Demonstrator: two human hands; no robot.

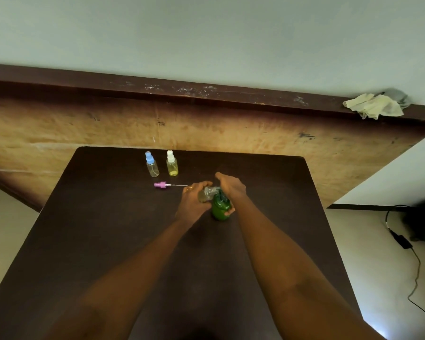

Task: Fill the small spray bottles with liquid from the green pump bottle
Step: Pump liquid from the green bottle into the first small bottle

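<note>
Fingers (200,184) of left hand (192,200): curled round small clear bottle (206,193), capless and tilted, mouth against spout of green pump bottle (220,208). Fingers of right hand (231,190): laid over pump head, thumb hooked round green body.

Green pump bottle upright near mid-table, between both hands; any label on it too blurred to read. Left of it and slightly beyond, pink spray head (161,185) flat on its side, dip tube pointing towards it. Farther beyond on same side, blue-capped spray bottle (152,165) and white-capped spray bottle (172,164), upright, side by side, the second yellowish inside.

Beneath it, dark brown table (108,217). Behind it, pale wooden board (231,128) with dark scribbles, unreadable; crumpled cloth (373,107) on board's upper edge, far right. Right of it, black cable (415,266) on pale floor.
</note>
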